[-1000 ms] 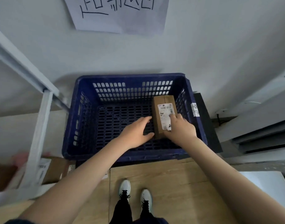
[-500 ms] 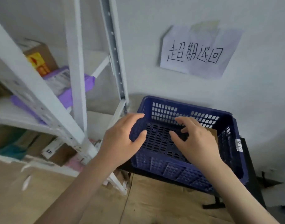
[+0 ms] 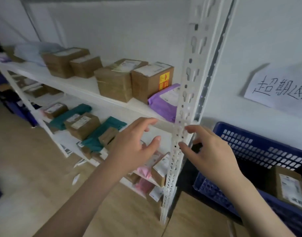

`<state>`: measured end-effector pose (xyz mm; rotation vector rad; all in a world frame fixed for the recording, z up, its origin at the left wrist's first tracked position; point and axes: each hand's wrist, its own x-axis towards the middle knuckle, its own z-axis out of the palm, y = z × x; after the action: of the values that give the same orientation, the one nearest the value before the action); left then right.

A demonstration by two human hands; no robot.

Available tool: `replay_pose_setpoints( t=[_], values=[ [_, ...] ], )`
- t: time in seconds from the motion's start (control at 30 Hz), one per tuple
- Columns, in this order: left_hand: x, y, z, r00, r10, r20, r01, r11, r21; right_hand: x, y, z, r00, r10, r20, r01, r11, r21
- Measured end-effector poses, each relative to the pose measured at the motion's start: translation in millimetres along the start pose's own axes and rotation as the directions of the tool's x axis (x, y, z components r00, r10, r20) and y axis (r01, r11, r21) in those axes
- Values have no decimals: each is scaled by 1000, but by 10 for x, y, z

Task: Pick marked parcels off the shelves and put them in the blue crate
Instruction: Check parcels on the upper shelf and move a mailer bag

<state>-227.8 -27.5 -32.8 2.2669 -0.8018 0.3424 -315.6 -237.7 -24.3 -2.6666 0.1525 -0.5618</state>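
White shelving (image 3: 184, 106) left; blue crate (image 3: 259, 151) holds brown labelled parcel (image 3: 288, 185); both hands' grip apart, empty.

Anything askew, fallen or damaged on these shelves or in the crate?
Nothing looks damaged or spilled. The teal bags on the middle shelf lie loosely over and between the boxes, and the pink parcels on the low shelf are jumbled. One brown parcel lies in the blue crate. Both hands are empty.
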Motion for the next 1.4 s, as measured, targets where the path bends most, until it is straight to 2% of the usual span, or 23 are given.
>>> replay_pose_setpoints(
  t=[0.17, 0.33, 0.6, 0.77, 0.93, 1.13, 1.27, 1.4],
  values=[
    [-354, -584, -466, 995, -91, -30, 93, 992, 79, 99, -597, 425, 997, -78, 2, 78, 995, 68],
    [-591, -1177, -862, 975, -212, -71, 221, 960, 170, 333, -1105, 814, 983, -172, 67, 169, 984, 54],
    [-372, -2187, -1379, 941, -309, -138, 330, 929, 168, 1076, -1764, 1419, 956, -222, 190, 220, 975, 29],
    [91, -2928, -1678, 928, -317, -196, 353, 915, 193, 1845, -2290, 1970, 951, -248, 185, 239, 968, 71],
    [751, -3535, -2001, 934, -318, -160, 349, 909, 228, 2711, -2724, 2455, 951, -263, 160, 230, 953, 197],
    [1512, -3993, -2093, 955, -270, -125, 291, 933, 210, 3340, -2885, 2781, 965, -192, 180, 164, 973, 161],
    [1787, -4160, -2017, 964, -253, -76, 263, 945, 192, 3466, -2850, 2827, 968, -133, 211, 116, 989, 91],
    [1987, -4282, -2011, 976, -212, -51, 218, 959, 179, 3519, -2856, 2794, 978, -107, 180, 97, 993, 63]
  ],
)
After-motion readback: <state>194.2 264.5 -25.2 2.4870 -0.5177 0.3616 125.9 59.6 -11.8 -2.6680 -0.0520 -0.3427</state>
